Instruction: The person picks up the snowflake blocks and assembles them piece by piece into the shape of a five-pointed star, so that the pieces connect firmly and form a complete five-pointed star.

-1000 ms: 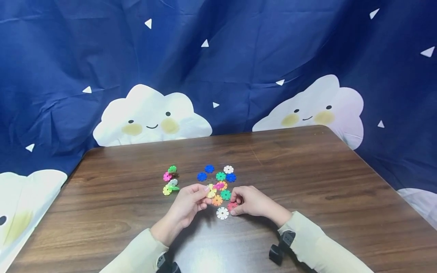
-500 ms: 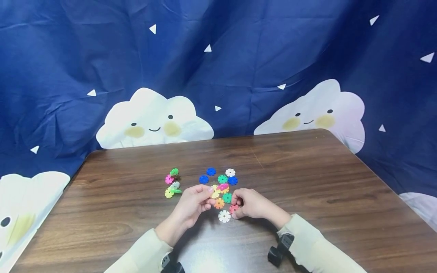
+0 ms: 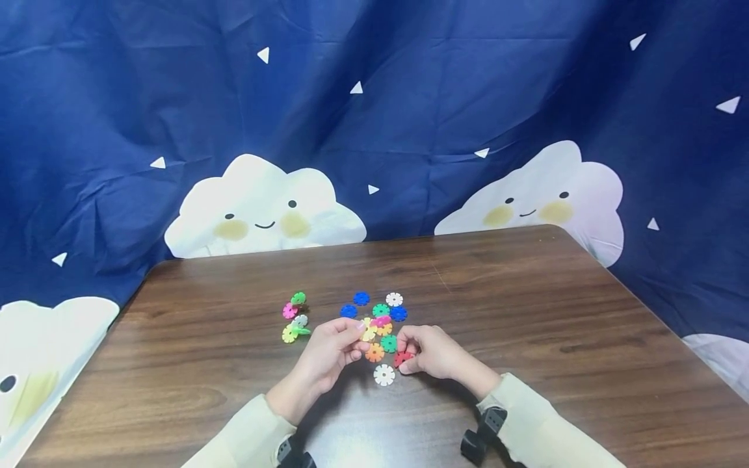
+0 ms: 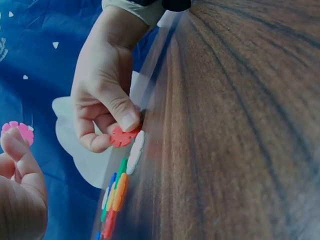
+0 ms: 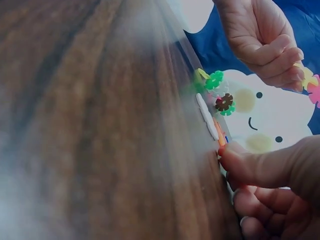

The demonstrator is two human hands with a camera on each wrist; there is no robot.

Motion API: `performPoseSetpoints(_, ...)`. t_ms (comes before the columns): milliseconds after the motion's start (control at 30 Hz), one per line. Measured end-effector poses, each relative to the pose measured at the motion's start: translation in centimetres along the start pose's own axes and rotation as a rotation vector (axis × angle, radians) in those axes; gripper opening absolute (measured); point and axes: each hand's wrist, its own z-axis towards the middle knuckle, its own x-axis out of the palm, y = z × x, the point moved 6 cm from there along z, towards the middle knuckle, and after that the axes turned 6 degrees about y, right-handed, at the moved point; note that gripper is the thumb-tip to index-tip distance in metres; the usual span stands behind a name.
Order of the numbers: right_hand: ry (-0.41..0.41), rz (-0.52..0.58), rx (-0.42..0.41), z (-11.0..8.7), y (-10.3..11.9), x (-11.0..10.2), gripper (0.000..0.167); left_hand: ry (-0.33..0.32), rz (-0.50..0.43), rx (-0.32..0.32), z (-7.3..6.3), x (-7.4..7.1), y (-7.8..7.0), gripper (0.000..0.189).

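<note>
My left hand (image 3: 329, 351) pinches a yellow snowflake building disc (image 3: 368, 329) above the loose pieces. Joined to it is a pink disc (image 3: 381, 321), standing at an angle; the right wrist view shows the yellow disc (image 5: 306, 76) and the pink one together. With thumb and fingers, my right hand (image 3: 434, 352) pinches a red disc (image 3: 403, 359) at the near right of the loose discs. In the left wrist view this red disc (image 4: 120, 137) is tilted up near the tabletop. A white disc (image 3: 384, 375) lies just left of it.
Loose discs lie around the hands: orange (image 3: 375, 353), green (image 3: 389, 343), blue (image 3: 361, 298) and white (image 3: 394, 299), among several others. Left of them stands a group of joined pieces with a pink disc (image 3: 289, 311) and a yellow disc (image 3: 289, 334). The wooden table (image 3: 526, 292) extends beneath.
The right fingers have tilted the red disc, which looks darker now than when it lay flat. My left hand keeps the joined yellow and pink discs. The head view has shifted slightly.
</note>
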Motion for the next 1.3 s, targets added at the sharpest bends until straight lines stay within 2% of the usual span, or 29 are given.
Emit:
performPoseSetpoints(200,-0.051,0.021,-0.029,-0.2,-0.4,-0.3,0.022,0.009,-0.016,-0.001,0.1,0.2,0.1,0.01)
performPoseSetpoints(267,-0.053,0.062,-0.03,-0.3,-0.7,-0.3,0.021,0.014,-0.022,-0.002,0.1,0.2,0.3,0.01)
performPoseSetpoints(533,-0.064,0.463,0.027,-0.7,-2.0,-0.1,0.013,0.031,-0.022,-0.017,-0.1,0.3,1.5,0.012)
performPoseSetpoints(633,-0.098,0.557,0.046,-0.8,-2.2,-0.3,0.012,0.045,-0.029,-0.01,0.1,0.5,1.8,0.011)
performPoseSetpoints(733,-0.155,0.599,0.065,-0.8,-2.2,-0.6,0.013,0.053,-0.037,0.002,0.3,0.7,1.8,0.009)
performPoseSetpoints(867,-0.241,0.571,0.035,-0.9,-1.8,-1.1,0.012,0.048,-0.039,0.021,0.4,0.8,1.8,0.006)
performPoseSetpoints(1067,-0.402,0.382,-0.125,-1.3,-0.2,-2.2,0.015,0.013,-0.071,0.034,0.6,0.9,1.7,0.005)
performPoseSetpoints(1200,-0.492,0.295,-0.22,-1.9,1.0,-2.6,0.018,-0.012,-0.09,0.051,0.6,1.0,1.5,0.005)
performPoseSetpoints(1300,-0.54,0.256,-0.27,-2.1,1.6,-2.7,0.013,-0.019,-0.096,0.062,0.5,1.1,1.4,0.006)
